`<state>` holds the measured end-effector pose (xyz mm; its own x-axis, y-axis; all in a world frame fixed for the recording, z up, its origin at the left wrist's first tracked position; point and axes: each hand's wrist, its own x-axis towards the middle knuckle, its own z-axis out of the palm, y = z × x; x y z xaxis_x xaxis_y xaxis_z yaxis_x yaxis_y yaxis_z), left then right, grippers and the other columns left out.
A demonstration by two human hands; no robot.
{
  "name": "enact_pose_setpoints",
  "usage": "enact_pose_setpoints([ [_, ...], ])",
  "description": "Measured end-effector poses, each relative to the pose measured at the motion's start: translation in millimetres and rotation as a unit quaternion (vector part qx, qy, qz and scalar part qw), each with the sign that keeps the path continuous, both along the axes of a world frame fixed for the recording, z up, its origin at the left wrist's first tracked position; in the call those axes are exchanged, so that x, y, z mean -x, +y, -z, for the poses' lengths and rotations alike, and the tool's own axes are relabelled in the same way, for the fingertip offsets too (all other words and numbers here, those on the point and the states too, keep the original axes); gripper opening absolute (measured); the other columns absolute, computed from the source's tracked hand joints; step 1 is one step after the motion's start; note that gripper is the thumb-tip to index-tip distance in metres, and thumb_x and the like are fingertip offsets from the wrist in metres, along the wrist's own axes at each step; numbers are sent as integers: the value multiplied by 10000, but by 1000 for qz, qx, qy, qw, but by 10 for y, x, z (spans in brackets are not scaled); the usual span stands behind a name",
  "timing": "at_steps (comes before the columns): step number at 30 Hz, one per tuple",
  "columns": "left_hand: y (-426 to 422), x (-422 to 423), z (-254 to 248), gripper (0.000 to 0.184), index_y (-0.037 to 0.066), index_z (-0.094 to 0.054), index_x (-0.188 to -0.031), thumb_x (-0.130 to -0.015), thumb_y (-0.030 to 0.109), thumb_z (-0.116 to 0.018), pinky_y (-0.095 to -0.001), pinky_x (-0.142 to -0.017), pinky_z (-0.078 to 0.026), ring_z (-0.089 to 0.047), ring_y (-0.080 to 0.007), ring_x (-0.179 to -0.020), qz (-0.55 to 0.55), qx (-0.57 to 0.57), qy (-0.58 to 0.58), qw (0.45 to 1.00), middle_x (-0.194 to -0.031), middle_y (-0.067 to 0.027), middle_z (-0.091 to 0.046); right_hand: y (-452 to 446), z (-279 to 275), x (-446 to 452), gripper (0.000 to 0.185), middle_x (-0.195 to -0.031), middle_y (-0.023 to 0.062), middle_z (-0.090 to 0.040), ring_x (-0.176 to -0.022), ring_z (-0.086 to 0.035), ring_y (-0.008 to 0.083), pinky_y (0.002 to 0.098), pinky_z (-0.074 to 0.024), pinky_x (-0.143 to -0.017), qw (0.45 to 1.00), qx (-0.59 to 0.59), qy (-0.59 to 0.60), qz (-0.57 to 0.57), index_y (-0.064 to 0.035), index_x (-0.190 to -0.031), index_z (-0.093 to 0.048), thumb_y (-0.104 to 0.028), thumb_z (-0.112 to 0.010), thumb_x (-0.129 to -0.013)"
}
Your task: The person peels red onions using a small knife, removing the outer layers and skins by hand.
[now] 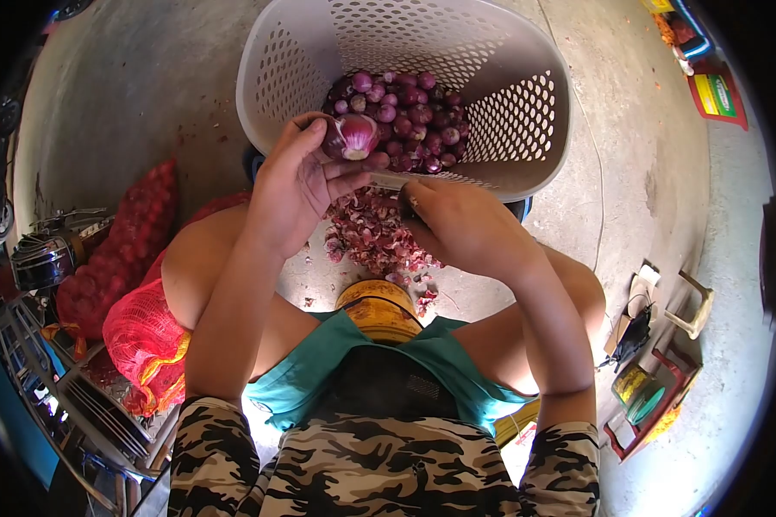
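A red onion (352, 137) with a pale root end is held up by my left hand (300, 177), between thumb and fingers, over the near rim of a grey perforated basket (550, 95). Inside the basket lies a heap of red onions (409, 116). My right hand (461, 222) is closed round the handle end of a knife, whose blade (391, 179) points left toward my left hand, below the onion. The handle itself is hidden in my fingers. Dry onion skins (375, 233) are piled on the floor under both hands.
Between my legs is a yellow round container (378, 310). Red mesh sacks (151, 336) stand by my left leg, another full one (116, 258) beyond. A metal rack (86, 405) is at the lower left. Sandals (639, 297) and a red frame (664, 396) lie at the right.
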<state>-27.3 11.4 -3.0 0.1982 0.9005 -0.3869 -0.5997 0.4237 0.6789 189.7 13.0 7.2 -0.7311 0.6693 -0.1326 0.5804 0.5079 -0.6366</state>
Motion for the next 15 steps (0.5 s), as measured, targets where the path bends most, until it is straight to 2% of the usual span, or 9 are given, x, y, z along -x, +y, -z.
enact_pose_setpoints([
  [2,7,7,19,221,82,-441,-1119,-972,246,-430,-344,-787,-555,-637,-325,-973,-20,10,-21,1000,-1102,-144,-609,-10,23,8,186,-820,167,-572,-771,-583,372,457,-462,-667,1000,-3,-21,4,-1,-914,-505,-131,-602,-822],
  [8,4,16,5,261,67,-501,-1127,-973,270,-445,-343,-801,-549,-627,-307,-1005,-7,26,-41,999,-1082,-128,-616,-3,-54,53,223,-837,191,-571,-780,-578,384,466,-458,-679,998,29,-19,54,3,-964,-482,-103,-596,-803],
  [11,-6,1,4,451,-25,-493,-1183,-970,366,-424,-329,-833,-533,-604,-305,-1048,5,25,-1,1000,-1130,-150,-598,-4,-78,42,246,-844,208,-569,-781,-576,394,475,-455,-682,996,47,5,77,-2,-993,-464,-109,-591,-812],
  [15,10,-1,27,423,21,-507,-1163,-952,386,-474,-328,-834,-509,-605,-232,-988,-20,55,28,998,-1093,-118,-605,-20,42,6,242,-834,216,-579,-789,-578,400,479,-454,-687,994,15,-21,109,-4,-1011,-487,-153,-580,-844],
])
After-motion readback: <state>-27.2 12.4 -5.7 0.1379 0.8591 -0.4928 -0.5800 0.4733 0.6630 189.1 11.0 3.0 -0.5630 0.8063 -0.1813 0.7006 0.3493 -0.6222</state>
